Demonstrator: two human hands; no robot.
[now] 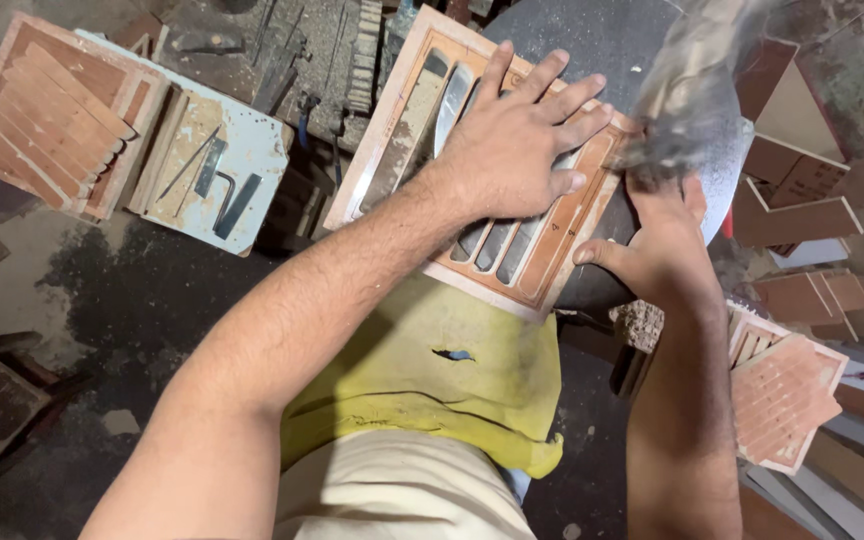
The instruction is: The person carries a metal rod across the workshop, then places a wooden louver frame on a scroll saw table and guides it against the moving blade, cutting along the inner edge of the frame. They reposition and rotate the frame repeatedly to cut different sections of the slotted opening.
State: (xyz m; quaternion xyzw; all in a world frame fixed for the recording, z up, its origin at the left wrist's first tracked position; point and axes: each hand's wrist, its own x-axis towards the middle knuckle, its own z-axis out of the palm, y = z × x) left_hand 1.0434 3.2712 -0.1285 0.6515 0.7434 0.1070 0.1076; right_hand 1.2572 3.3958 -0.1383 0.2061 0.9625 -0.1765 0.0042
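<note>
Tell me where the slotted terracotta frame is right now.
In the head view, the slotted terracotta frame lies upper centre on the dark round slab, pressed flat under the left hand, with the right hand at its right edge.

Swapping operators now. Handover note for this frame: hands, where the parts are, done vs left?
Left hand: flat, fingers spread, pressing down on the slotted terracotta frame with pale edges, which lies on the dark round work surface.
Right hand: at the frame's right edge, thumb against it, under a blurred grey object; what that is cannot be told.
Yellow cloth covers the lap below the frame.
Similar slatted terracotta pieces sit far left and lower right.
Done and left: cannot tell from this view.
</note>
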